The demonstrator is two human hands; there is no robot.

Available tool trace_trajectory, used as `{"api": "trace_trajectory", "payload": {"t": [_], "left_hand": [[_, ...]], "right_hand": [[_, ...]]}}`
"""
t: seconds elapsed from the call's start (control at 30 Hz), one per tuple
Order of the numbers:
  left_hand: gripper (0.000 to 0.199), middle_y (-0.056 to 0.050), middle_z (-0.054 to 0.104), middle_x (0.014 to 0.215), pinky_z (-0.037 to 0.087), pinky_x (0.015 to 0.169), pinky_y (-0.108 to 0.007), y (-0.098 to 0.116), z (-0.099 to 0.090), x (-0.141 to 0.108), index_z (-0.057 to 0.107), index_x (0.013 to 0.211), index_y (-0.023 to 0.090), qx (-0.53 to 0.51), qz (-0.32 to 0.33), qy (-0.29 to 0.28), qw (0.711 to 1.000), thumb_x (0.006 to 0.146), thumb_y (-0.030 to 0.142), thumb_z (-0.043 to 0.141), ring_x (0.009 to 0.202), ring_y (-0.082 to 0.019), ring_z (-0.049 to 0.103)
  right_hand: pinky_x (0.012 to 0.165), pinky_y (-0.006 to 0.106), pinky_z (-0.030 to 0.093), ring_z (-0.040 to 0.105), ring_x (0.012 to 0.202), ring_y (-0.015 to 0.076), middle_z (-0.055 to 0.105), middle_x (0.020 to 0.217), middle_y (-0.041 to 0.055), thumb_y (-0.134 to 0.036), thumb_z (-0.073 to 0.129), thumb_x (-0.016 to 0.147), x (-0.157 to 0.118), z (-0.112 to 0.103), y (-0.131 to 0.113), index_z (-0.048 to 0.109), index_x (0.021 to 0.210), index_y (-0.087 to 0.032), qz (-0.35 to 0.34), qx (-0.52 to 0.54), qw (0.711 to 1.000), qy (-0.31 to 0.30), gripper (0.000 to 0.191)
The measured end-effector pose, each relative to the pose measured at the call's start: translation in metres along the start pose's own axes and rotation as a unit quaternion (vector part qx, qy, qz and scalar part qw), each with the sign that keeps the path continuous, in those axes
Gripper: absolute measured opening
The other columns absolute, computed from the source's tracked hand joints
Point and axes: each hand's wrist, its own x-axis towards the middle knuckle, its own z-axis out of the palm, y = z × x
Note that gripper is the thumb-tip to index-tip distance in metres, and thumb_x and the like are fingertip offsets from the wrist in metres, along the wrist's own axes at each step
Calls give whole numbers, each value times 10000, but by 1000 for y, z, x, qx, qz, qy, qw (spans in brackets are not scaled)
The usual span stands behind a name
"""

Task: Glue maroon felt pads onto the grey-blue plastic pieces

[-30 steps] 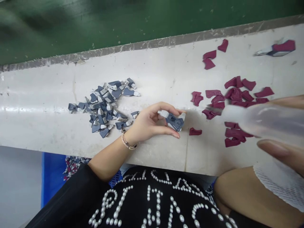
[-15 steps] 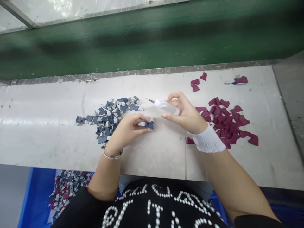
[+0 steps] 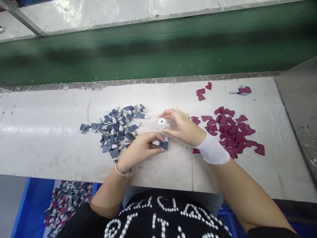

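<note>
Head view, clock directions taken from the part in your left hand. Your white table [image 3: 49, 145] runs across the frame, scuffed and marked, with a seam line near 5. At 12 it meets a green strip [image 3: 158, 53]; past that is a pale glossy surface [image 3: 111, 11], with a metal bar [image 3: 22, 18] at 10. Grey panel [image 3: 299, 96] closes the table off between 2 and 3. Blue bin [image 3: 31, 206] at 8, below table level, mixed pieces inside. Pile of blue-and-grey pieces [image 3: 114, 129] at 9 to 10, maroon pile [image 3: 232, 132] at 3. Three loose maroon pieces [image 3: 201, 91] between 1 and 2; one piece with maroon on top [image 3: 244, 90] at 2.

Grip: your left hand [image 3: 159, 143] has a narrow pinch, thumb and fingers on the blue-and-grey part [image 3: 163, 144], just above the table, between the two piles. Your right hand [image 3: 165, 123] is wider, thumb and fingers around a clear bottle [image 3: 169, 124] at 12 to 1, near the part but apart from it. Bottle is blurred; its white cap [image 3: 161, 121] faces the camera, so can't tell where the tip sits.
</note>
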Motion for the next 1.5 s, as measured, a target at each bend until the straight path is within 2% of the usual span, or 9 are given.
{"api": "trace_trajectory", "payload": {"t": [0.07,0.13,0.3,0.5,0.7,0.9,1.03,1.2,1.5], "left_hand": [[254,-56,733,1186,628,994,-410,-2,5,-1,710,1069,218,7,-2,-4,1000,847,321,777,1121,-227,710],[264,-65,735,1187,645,958,-410,-5,10,-2,713,1069,221,2,7,-9,1000,849,355,773,1085,-227,722],[293,-77,744,1161,666,883,-369,0,25,5,711,1063,214,-44,24,-25,998,827,365,795,1008,-213,748],[248,-76,735,1120,660,806,-306,19,38,19,713,1022,200,-81,53,-36,995,809,282,810,953,-183,749],[303,-83,733,1070,632,891,-352,10,60,32,647,965,174,-244,38,1,969,764,267,854,989,-175,732],[304,-89,719,1100,616,967,-374,-4,72,33,617,956,170,-266,75,36,960,778,256,849,1036,-172,733],[269,-74,709,1114,630,968,-338,-6,75,33,619,978,181,-246,151,87,954,812,236,824,1038,-150,737],[242,-75,700,1121,649,918,-293,-7,78,31,654,1029,186,-172,237,144,945,837,215,799,1058,-154,732],[312,-51,731,1036,646,853,-275,-6,71,30,703,1078,212,-47,337,224,913,797,172,832,980,-145,721]], "right_hand": [[1021,523,451,588,1194,324,674,1275,112,-486,722,822,-16,-19,11,596,1196,-241,36,-36,998,41,464],[811,513,508,631,979,342,693,1058,153,-566,661,845,-32,-38,28,625,1029,-204,102,-79,988,89,407],[486,345,369,551,562,223,599,631,30,-616,673,826,-43,-56,51,653,862,-204,196,-104,972,75,414],[535,342,453,619,535,191,664,593,-9,-574,699,850,-39,-62,37,660,857,-236,176,8,984,5,340],[747,407,638,772,840,258,792,859,74,-604,696,856,-74,-76,29,662,989,-252,134,164,977,-5,378],[474,271,564,727,664,199,766,812,19,-473,786,821,-86,-67,12,710,946,-314,126,158,979,29,216],[347,246,478,743,654,231,767,742,-1,-467,819,792,-88,-58,-2,698,937,-354,151,185,969,59,220],[587,345,654,757,714,226,788,807,-2,-521,815,787,-88,-44,-13,809,837,-398,133,191,971,49,132],[580,351,625,727,634,206,752,696,3,-556,804,796,-80,-33,-19,741,745,-317,166,216,962,32,253]]}}
